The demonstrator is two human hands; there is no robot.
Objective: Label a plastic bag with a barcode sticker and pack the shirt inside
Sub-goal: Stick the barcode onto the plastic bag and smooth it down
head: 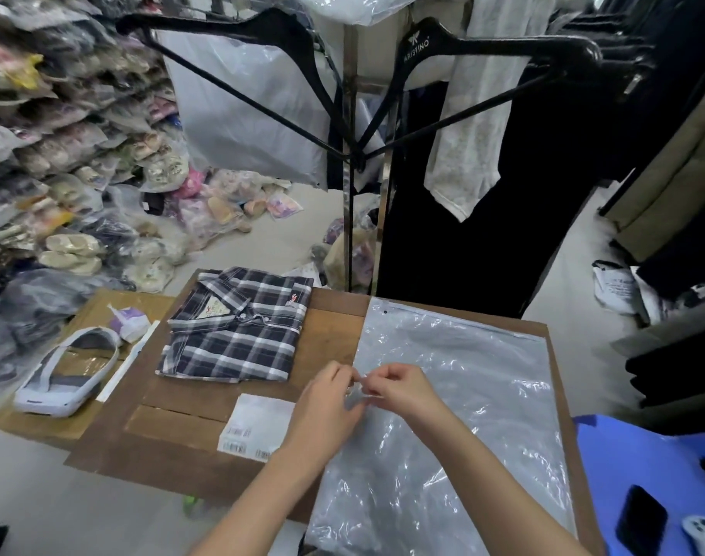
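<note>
A folded dark plaid shirt [238,327] lies on the brown cardboard surface [190,399], at its far left. To its right a clear plastic bag [463,395] lies flat. A white sheet of barcode stickers [254,429] rests in front of the shirt. My left hand [326,403] and my right hand [399,389] meet above the bag's left edge. Their fingertips pinch a small pale piece between them, which looks like a barcode sticker [360,385]; it is too small to tell for sure.
A white headset-like device [67,375] and a crumpled white wrapper [130,321] lie on cardboard at left. Bagged goods [61,154] pile up at far left. A garment rack with black hangers [354,126] stands behind. A blue stool [647,475] with a phone [639,519] is at right.
</note>
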